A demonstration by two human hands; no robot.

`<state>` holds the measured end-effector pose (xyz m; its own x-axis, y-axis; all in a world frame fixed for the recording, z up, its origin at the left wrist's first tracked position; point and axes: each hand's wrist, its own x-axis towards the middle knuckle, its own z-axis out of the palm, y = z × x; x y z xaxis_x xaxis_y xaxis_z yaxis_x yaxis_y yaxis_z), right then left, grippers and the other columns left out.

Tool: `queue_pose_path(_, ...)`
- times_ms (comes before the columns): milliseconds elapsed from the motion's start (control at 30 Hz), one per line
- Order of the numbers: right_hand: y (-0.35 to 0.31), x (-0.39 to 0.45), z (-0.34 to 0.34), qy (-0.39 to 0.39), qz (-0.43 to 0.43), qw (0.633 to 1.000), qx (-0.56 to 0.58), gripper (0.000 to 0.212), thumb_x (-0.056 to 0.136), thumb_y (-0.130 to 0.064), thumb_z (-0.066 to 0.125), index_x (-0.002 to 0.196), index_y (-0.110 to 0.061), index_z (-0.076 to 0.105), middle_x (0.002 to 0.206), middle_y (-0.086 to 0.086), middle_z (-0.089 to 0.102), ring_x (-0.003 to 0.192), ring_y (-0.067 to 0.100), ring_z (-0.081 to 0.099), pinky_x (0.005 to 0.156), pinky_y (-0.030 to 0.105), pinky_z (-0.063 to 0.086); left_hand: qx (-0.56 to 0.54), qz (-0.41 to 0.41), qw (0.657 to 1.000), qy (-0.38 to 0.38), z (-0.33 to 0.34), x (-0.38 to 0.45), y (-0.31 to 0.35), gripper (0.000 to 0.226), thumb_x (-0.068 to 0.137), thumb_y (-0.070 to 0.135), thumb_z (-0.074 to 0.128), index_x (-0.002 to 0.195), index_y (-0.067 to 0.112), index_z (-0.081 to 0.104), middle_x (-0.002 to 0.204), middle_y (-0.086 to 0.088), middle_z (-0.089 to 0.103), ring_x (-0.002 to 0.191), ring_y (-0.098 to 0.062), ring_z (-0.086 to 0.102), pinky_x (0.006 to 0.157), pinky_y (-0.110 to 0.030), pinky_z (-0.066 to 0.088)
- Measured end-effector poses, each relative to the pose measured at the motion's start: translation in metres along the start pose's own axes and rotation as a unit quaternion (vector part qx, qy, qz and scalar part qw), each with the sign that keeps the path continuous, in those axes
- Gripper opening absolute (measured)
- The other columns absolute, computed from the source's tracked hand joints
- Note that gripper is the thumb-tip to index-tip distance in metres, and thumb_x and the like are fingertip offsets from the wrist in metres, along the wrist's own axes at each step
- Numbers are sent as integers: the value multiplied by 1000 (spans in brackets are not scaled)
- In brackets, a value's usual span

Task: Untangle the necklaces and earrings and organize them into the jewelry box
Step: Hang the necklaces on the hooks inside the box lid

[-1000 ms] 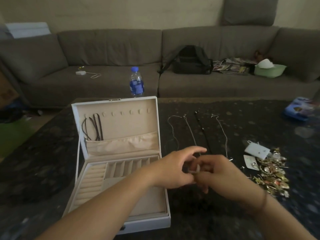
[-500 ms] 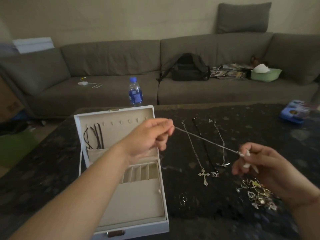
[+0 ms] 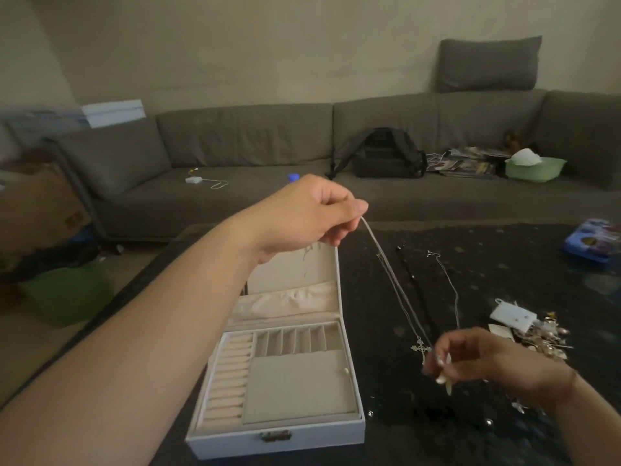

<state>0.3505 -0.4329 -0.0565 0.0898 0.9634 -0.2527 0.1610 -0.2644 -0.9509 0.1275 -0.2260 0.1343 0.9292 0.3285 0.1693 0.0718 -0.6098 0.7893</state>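
Above the open jewelry box [image 3: 279,381] on the dark worktop [image 3: 504,264], the left hand [image 3: 302,216] pinches one end of a thin silver chain [image 3: 386,264] between thumb and forefinger, its other fingers curled. The chain runs taut on a long slant, down and to the right, towards the right hand [image 3: 484,358], whose fingers are curled near its lower end; blur hides whether they actually hold it. The chain's long axis thus lies diagonally across the gap between box and loose jewelry, its upper end just in front of the upright lid [image 3: 319,267]. The left hand is much the nearer to the lid, so hanging the chain there would likely fall to it. Beneath the chain, a cross pendant necklace [image 3: 420,348], a dark cord [image 3: 408,274] and another fine chain [image 3: 448,280] lie side by side on the worktop, with a heap of earrings [image 3: 541,341] and a white card [image 3: 512,316] to the right. Compared with half a second ago, the left hand has risen higher and further up the lid, the chain slopes more steeply, and the right hand has dropped lower, close to the cross.
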Motion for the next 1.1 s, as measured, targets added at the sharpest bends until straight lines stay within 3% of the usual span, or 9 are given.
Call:
queue_pose_path(67, -17, 3, 6, 3, 9, 999, -47, 32, 82, -12, 74, 111, -6, 65, 121, 7, 68, 115, 24, 62, 96, 32, 51, 42, 7, 999, 11, -7, -9, 2, 36, 100, 27, 56, 81, -2, 66, 71, -11, 63, 71, -19, 58, 84, -45, 54)
queue_pose_path(167, -71, 12, 26, 101, -63, 989, -87, 68, 69, -60, 75, 126, -26, 60, 126, -13, 65, 121, 9, 58, 99, 30, 49, 94, 19, 995, 23, -12, -16, 4, 34, 98, 36, 59, 72, 16, 70, 82, -17, 69, 69, -31, 57, 76, -46, 55)
queue_pose_path(233, -119, 25, 50, 145, -177, 973, -43, 82, 71, -79, 58, 131, -24, 57, 130, -10, 63, 124, 9, 56, 103, 37, 44, 137, 26, 989, 41, -16, -18, 7, 34, 97, 39, 59, 72, 18, 70, 90, -23, 67, 62, -29, 52, 62, -37, 48)
queue_pose_path(333, -180, 56, 94, 110, -238, 964, 47, 75, 83, -73, 29, 135, -24, 53, 126, -2, 66, 122, 12, 58, 106, 42, 38, 179, 37, 978, 97, -25, -22, 12, 33, 99, 35, 58, 74, 16, 70, 92, -19, 68, 74, -32, 62, 69, -42, 52)
queue_pose_path(433, -212, 81, 128, 79, -241, 957, 140, 70, 89, -66, 19, 126, -21, 58, 109, 9, 72, 108, 24, 67, 103, 46, 42, 204, 34, 965, 163, -41, -28, 8, 34, 100, 32, 56, 75, 13, 71, 89, -11, 69, 80, -23, 67, 79, -39, 53)
queue_pose_path(567, -216, 101, 148, 16, -209, 952, 223, 64, 99, -56, 21, 107, -10, 64, 76, 10, 62, 75, 27, 64, 86, 46, 52, 160, 18, 970, 181, -66, -41, -7, 35, 101, 29, 56, 78, 5, 68, 66, 3, 66, 58, -8, 61, 57, -16, 45)
queue_pose_path(667, -212, 110, 155, 6, -170, 967, 187, 56, 102, -48, 26, 106, -10, 67, 70, 6, 53, 65, 21, 55, 78, 43, 52, 124, 0, 976, 178, -76, -51, -20, 36, 102, 29, 52, 76, 8, 65, 47, 14, 50, 46, 0, 46, 53, -12, 40)
queue_pose_path(833, -195, 119, 167, -25, -153, 977, 148, 43, 105, -29, 29, 107, -7, 65, 69, 1, 45, 62, 18, 49, 72, 36, 53, 66, -13, 974, 215, -94, -57, -50, 35, 103, 32, 50, 81, 10, 67, 79, -4, 60, 73, -9, 55, 77, -28, 47)
queue_pose_path(1100, -173, 121, 173, -17, -124, 991, 36, 31, 105, -14, 31, 88, -8, 56, 65, 4, 43, 59, 17, 50, 77, 34, 54, -21, -72, 954, 292, -109, -44, -110, 36, 103, 32, 50, 73, 16, 61, 74, -4, 59, 72, -14, 55, 74, -31, 45)
